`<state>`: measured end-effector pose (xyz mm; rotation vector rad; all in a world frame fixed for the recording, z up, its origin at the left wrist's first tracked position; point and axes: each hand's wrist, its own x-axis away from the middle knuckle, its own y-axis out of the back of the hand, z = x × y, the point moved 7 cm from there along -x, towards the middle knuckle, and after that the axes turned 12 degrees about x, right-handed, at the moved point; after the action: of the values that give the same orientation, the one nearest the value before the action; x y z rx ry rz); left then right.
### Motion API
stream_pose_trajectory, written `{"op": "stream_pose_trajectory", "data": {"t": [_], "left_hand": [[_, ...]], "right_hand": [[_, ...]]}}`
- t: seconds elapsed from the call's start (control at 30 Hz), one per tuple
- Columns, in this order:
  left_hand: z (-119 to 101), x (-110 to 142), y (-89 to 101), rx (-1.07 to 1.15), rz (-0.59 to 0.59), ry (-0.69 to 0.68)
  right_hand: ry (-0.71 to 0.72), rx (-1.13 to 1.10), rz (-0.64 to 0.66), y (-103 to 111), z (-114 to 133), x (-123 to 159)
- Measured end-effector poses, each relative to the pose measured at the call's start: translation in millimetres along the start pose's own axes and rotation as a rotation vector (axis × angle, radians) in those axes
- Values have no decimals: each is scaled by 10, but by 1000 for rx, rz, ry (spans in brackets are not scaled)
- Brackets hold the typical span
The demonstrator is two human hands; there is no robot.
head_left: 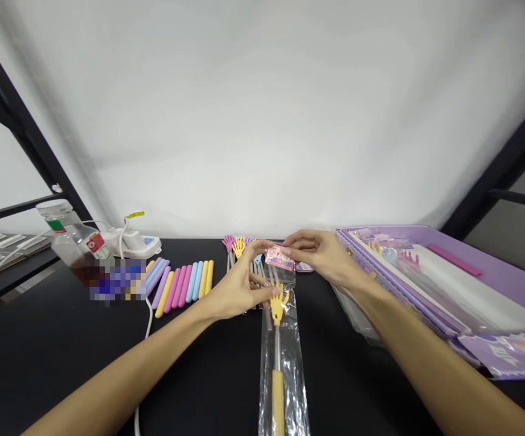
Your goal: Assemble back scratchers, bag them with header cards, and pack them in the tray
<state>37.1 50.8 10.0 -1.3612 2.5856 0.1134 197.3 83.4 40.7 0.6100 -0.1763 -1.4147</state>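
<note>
Closest to where I stand, a yellow back scratcher [278, 396] lies lengthwise on the black worktop [217, 381] inside a clear bag [295, 369], its handle towards the near edge and its little hand towards the bag's mouth. A white cable [149, 324] trails over the surface to the left. Farther in, the left hand [237, 287] has its grip drawn narrow on the bag's side beside the yellow fingers, its index fingertip up at a small pink card [280, 258]. The right hand [322, 254] pinches that card by its upper right corner, over the top of the bag. Left of the hands is a row of pink, blue, yellow and purple sticks [183, 284]; on the right, a purple box [502, 278] holds bagged back scratchers. Past the left hand, more back scratchers [238, 246] lie bunched, pink and yellow ones among them. Towards the back left are a tilted jar [72, 242] and a white power strip [144, 247], with the pale wall [262, 121] behind.
</note>
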Motion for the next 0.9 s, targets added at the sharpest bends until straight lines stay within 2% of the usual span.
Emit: {"op": "stream_pose_trajectory", "data": {"t": [0.33, 0.53, 0.73, 0.9], "left_hand": [[-5, -6, 12, 12, -11, 13], [8, -12, 18, 1, -18, -9], [-3, -20, 70, -5, -77, -14], [-7, -16, 81, -33, -81, -12]], "right_hand": [[28, 30, -5, -39, 76, 1], [57, 21, 44, -31, 103, 8], [-12, 4, 46, -51, 32, 14], [-30, -22, 51, -50, -40, -11]]}}
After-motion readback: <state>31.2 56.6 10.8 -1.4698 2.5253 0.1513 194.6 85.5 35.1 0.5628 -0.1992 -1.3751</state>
